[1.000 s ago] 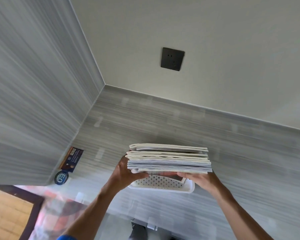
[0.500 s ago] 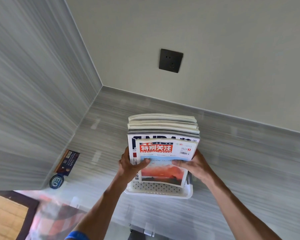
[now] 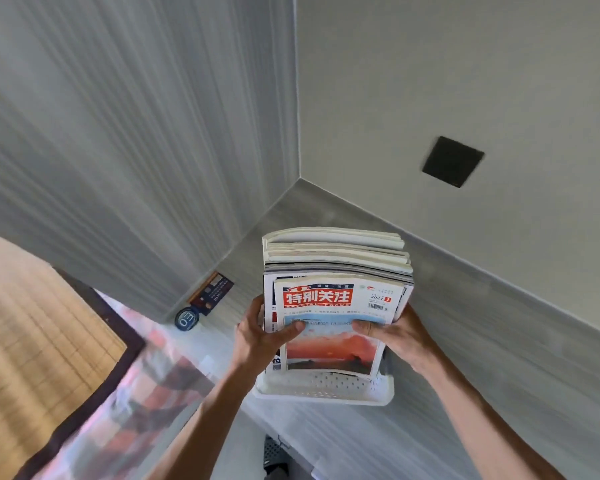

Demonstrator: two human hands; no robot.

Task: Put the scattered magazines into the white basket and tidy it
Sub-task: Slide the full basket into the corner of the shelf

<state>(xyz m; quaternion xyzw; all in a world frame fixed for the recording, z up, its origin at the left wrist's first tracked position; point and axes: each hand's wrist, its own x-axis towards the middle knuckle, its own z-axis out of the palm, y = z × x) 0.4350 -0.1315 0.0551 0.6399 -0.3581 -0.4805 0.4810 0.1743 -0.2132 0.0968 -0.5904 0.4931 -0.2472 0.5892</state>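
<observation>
Magazines stand on end in the white basket, which sits on a grey top near the corner of the walls. A red and white cover faces the camera. The left hand grips the stack at 9 o'clock, thumb on the front cover. The right hand grips it at 3 o'clock, thumb on the cover too. Both hands squeeze the stack from its two sides. The top edges at 12 o'clock are not even; some pages stick up more than others. To do this well, I think the hands should tap the stack down gently so all the bottoms touch the basket floor. Push the sides flat together. Let go slowly, so the stack does not tip over. A small blue round thing lies at 9 o'clock, well apart from the basket.
</observation>
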